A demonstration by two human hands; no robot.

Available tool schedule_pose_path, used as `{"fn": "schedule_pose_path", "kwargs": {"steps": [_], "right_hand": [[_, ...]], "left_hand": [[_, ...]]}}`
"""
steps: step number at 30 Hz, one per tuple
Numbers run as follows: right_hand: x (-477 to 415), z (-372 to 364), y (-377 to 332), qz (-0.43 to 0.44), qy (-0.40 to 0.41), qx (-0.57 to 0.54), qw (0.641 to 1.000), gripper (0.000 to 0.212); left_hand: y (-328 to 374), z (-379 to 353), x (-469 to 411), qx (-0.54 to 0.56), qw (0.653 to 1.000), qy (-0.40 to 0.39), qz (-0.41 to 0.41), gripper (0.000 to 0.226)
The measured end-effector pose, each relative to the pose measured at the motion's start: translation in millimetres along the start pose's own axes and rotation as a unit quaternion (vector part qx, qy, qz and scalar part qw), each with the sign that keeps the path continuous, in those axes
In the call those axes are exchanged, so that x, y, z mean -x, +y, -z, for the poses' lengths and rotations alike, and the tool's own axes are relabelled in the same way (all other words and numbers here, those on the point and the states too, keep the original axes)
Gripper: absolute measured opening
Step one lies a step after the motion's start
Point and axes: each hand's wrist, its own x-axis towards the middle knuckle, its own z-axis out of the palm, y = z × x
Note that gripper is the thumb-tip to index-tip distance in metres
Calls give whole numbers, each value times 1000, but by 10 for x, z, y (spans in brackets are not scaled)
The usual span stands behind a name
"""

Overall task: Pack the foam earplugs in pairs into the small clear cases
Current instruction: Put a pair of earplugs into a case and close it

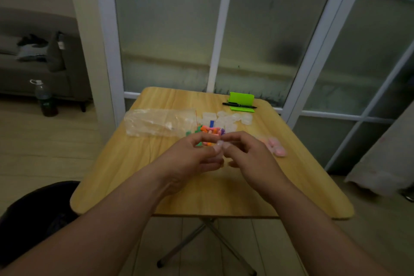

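Pinching small clear plastic case [220, 146] between left hand [190, 157] and right hand [245, 155], above wooden counter [201, 197]. Heaped just beyond: multicoloured foam earplugs [208, 130]. Likely light, squashy; pinch mid-body. Case probably slick; grip edges.

A black pen [239, 105] lies across a green stand [242, 97], perhaps a phone holder.
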Motion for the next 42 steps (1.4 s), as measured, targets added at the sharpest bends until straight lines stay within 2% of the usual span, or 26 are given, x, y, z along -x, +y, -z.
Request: {"fn": "schedule_pose_path", "kwargs": {"steps": [2, 5, 12, 24, 28, 33, 38, 42], "right_hand": [[-30, 6, 14, -47, 10, -38, 998, 11], [-66, 12, 49, -90, 3, -61, 994, 17], [-96, 37, 84, -121, -17, -59, 991, 21], [-65, -6, 62, -94, -10, -28, 995, 13], [-107, -24, 99, -109, 13, -48, 993, 4], [-104, 6, 80, -113, 20, -62, 991, 13], [-117, -3, 162, -74, 69, 63, 993, 15], [-132, -7, 183, -56, 84, 87, 991, 9]], "left_hand": [[-17, -12, -2, -19, 1000, 4, 0, 31], [-40, -24, -20, -36, 999, -2, 10, 32], [-62, -2, -57, -23, 999, -7, 32, 34], [-98, -3, -47, -13, 999, 5, 45, 25], [-75, 14, -77, 27, 997, 25, 63, 23], [-52, 0, -87, 60, 995, 36, 68, 26], [-52, -62, -81, 99, 991, 30, 81, 29], [-99, -147, -43, 119, 985, -23, 121, 35]]}}
